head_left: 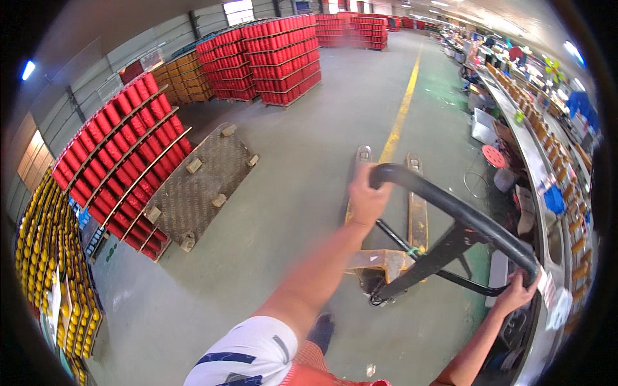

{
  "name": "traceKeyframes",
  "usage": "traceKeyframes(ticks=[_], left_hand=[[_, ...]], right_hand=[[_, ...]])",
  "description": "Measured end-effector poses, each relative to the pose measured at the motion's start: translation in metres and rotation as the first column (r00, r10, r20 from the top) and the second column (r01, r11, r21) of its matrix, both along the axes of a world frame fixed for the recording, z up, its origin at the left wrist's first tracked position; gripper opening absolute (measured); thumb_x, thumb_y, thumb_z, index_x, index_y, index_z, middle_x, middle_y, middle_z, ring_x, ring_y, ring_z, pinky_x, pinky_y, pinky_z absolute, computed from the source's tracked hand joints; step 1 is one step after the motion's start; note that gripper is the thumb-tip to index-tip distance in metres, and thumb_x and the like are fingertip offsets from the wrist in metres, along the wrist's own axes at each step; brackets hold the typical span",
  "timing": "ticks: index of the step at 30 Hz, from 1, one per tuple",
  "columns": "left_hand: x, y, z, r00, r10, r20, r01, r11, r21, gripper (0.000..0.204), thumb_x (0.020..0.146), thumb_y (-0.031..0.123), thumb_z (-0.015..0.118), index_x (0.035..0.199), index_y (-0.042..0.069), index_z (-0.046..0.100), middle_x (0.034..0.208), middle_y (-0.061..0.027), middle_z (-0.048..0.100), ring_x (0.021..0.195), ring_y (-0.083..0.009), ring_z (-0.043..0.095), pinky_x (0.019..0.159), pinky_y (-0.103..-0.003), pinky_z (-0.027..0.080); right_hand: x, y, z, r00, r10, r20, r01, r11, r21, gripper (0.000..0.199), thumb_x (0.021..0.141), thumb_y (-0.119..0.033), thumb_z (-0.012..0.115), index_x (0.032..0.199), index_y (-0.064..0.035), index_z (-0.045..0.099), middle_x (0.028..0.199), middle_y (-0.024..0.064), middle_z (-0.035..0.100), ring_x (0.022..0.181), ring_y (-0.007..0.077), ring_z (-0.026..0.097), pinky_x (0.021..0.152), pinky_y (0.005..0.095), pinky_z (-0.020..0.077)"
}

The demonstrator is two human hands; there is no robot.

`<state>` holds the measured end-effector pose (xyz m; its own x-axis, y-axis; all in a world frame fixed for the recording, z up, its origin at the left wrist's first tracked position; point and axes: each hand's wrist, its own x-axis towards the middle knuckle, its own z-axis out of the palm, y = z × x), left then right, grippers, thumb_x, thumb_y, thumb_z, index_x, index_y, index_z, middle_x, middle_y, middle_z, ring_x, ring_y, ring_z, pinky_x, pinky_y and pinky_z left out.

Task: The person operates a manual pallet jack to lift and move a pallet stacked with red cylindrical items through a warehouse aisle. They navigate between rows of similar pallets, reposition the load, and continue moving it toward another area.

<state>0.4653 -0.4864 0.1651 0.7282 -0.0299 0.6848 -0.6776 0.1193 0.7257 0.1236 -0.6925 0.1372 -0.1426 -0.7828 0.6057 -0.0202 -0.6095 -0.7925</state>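
Both my hands are on the black looped handle (pixel 444 204) of a yellow pallet jack (pixel 380 260). My left hand (pixel 368 198) is wrapped round the handle's upper left corner. At the lower right corner, my right hand (pixel 516 293) grips the same bar, close to the workbench edge. The jack's two worn forks point away from me along the floor, and no load shows on them. My left forearm crosses the middle of the view and hides part of the left fork.
Left of me, a wooden pallet board (pixel 205 180) with small blocks leans against stacked red cylinders (pixel 122 148). Yellow items (pixel 45 251) fill racks at far left. A long conveyor bench (pixel 547 186) runs along the right, with a red round stool (pixel 494 156) beside it. A yellow line (pixel 405 103) marks the floor ahead.
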Motion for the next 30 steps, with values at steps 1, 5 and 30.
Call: traceKeyframes(ticks=[1, 5, 30], left_hand=[[0.017, -0.036, -0.004, 1.0, -0.022, -0.02, 0.022, 1.0, -0.005, 0.028, 0.073, 0.001, 0.07, 0.099, 0.005, 0.059, 0.081, -0.0059, 0.064, 0.076, -0.0134, 0.062, 0.069, -0.03, 0.05], [0.083, -0.151, -0.007, 0.989, -0.138, -0.06, 0.14, 0.99, 0.013, 0.029, 0.072, 0.006, 0.072, 0.098, 0.006, 0.058, 0.081, -0.0112, 0.065, 0.075, -0.0232, 0.066, 0.07, -0.033, 0.052], [0.453, -0.838, -0.012, 0.964, -0.242, -0.107, 0.248, 0.968, 0.047, 0.035, 0.074, 0.005, 0.073, 0.102, 0.008, 0.052, 0.079, -0.0164, 0.061, 0.074, -0.0364, 0.064, 0.063, -0.037, 0.049]], right_hand=[[0.009, -0.035, -0.002, 1.0, -0.005, 0.005, 0.005, 1.0, -0.002, 0.04, 0.081, 0.002, 0.057, 0.121, 0.0004, 0.057, 0.081, 0.0019, 0.055, 0.065, 0.0084, 0.047, 0.059, 0.0233, 0.0398], [0.07, -0.142, -0.001, 0.995, -0.094, -0.041, 0.094, 0.995, 0.013, 0.038, 0.088, -0.006, 0.061, 0.125, -0.001, 0.055, 0.081, 0.0014, 0.055, 0.065, 0.0093, 0.045, 0.059, 0.0243, 0.0386], [0.501, -0.966, -0.007, 0.952, 0.258, -0.165, -0.239, 0.963, 0.125, 0.008, 0.093, -0.011, 0.059, 0.09, -0.0042, 0.059, 0.071, -0.0013, 0.052, 0.065, 0.0083, 0.048, 0.061, 0.0247, 0.0395]])
